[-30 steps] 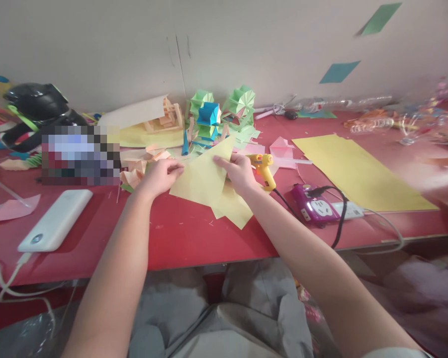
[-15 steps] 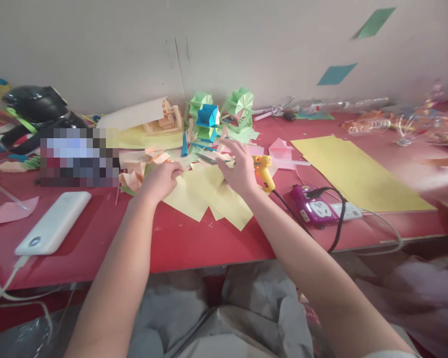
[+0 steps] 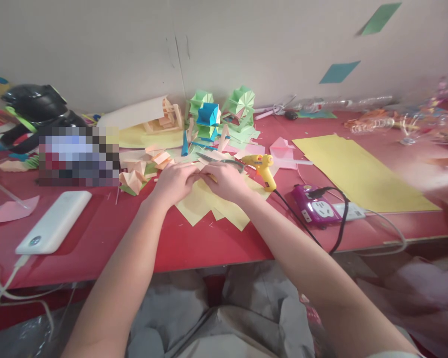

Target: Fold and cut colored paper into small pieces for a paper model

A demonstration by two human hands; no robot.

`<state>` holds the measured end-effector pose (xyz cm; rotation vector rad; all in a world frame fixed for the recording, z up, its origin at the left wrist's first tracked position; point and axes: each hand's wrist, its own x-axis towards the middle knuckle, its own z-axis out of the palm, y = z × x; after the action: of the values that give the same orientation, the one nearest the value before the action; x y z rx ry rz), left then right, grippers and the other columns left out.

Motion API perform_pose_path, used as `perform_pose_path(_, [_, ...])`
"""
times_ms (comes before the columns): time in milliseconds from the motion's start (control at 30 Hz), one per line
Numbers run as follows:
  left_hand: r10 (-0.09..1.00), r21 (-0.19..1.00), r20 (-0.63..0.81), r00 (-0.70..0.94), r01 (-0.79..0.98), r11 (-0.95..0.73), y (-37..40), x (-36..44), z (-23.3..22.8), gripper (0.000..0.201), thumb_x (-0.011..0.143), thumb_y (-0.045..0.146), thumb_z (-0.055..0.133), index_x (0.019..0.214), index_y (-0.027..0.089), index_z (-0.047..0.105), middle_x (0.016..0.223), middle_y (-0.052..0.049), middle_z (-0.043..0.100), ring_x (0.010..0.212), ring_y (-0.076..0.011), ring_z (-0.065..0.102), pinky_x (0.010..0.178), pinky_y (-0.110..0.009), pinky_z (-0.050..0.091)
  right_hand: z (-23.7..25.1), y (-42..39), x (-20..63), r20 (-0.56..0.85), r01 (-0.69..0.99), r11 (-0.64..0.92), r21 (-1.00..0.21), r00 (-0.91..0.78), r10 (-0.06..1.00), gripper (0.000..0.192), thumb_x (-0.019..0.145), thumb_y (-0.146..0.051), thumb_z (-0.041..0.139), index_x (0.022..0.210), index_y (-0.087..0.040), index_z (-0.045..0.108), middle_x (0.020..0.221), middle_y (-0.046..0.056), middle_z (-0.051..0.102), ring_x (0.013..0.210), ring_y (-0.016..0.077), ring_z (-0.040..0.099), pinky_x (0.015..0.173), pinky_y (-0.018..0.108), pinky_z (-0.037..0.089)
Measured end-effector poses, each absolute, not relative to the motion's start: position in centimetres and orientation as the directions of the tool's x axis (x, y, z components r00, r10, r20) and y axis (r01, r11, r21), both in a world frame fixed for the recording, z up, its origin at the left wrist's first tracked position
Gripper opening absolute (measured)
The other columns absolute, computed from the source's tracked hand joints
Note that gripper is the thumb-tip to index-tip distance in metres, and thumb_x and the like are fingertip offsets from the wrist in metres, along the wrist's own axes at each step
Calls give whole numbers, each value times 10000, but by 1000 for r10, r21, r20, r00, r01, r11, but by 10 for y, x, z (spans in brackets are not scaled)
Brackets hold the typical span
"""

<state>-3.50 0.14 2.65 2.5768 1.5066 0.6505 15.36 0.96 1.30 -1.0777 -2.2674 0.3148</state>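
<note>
Yellow paper (image 3: pixel 194 205) lies under my left hand (image 3: pixel 176 181) and right hand (image 3: pixel 224 180), corners jutting toward me. Both are curled, nearly meeting; I can't tell whether they pinch it. Beyond, the glue gun (image 3: pixel 261 167) bears lettering too small to read.

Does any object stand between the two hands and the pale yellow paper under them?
Nothing visible does: the left hand and the right hand meet over the pale yellow paper. The scissors lie just beyond the right hand, the yellow glue gun to its right.
</note>
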Motion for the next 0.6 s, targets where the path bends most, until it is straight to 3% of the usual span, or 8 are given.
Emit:
perform_pose_path(333, [939,394,338,64,896,-203,11,-80,30,116,780,296,674,806,292,787,799,-47,756,837,-307,680,743,-380,463,14,21,173,398,653,542,-529,-374,838,123,802,-166,536,742,-183,641,785,34,659,722,156,524,646,278,341])
perform_pose_path(600, [945,518,326,-13,839,-167,17,-96,25,66,715,300,733,736,292,795,720,-53,718,757,-304,661,695,-370,448,13,25,175,353,698,435,-569,-271,896,74,772,-169,548,725,-187,603,760,27,629,677,144,495,634,277,353])
